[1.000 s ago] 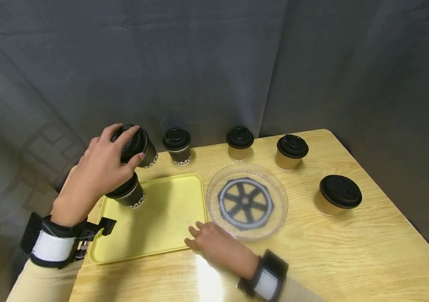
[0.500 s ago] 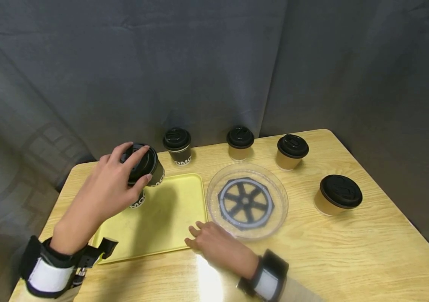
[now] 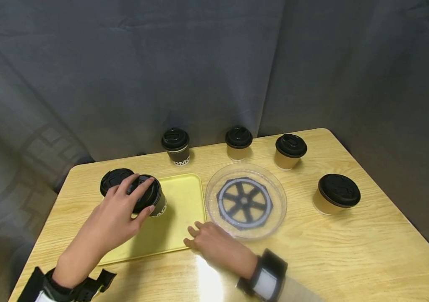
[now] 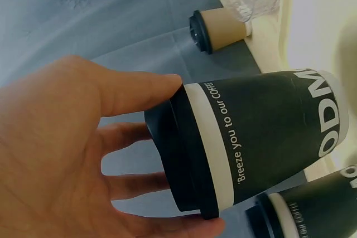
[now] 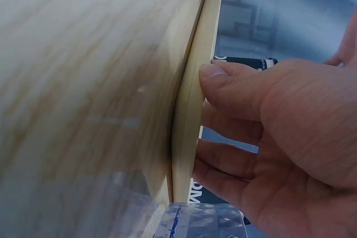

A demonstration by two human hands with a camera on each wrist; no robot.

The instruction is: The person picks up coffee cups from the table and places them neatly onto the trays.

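Observation:
My left hand (image 3: 112, 222) grips a black paper coffee cup (image 4: 273, 132) by its black lid, thumb on one side and fingers round the other. White lettering runs round the cup, which is held over the left part of a yellow tray (image 3: 186, 193). Just behind it to the left is a second lidded black cup (image 4: 312, 210), partly covered by the hand in the head view. My right hand (image 3: 218, 245) rests at the tray's front right corner. In the right wrist view its thumb (image 5: 215, 76) touches the rim and the fingers are loosely extended.
Right of the tray stands a round clear plastic container (image 3: 282, 209) with a dark spoked pattern. Behind the tray is another black cup (image 3: 178, 155). Three brown cups with black lids, among them a nearer one (image 3: 325, 201), stand along the back and right. A grey curtain (image 3: 199, 75) hangs behind.
My left hand has brought its black cup forward and down from behind the tray to over it, beside the second black cup. The right hand has stayed at the tray corner.

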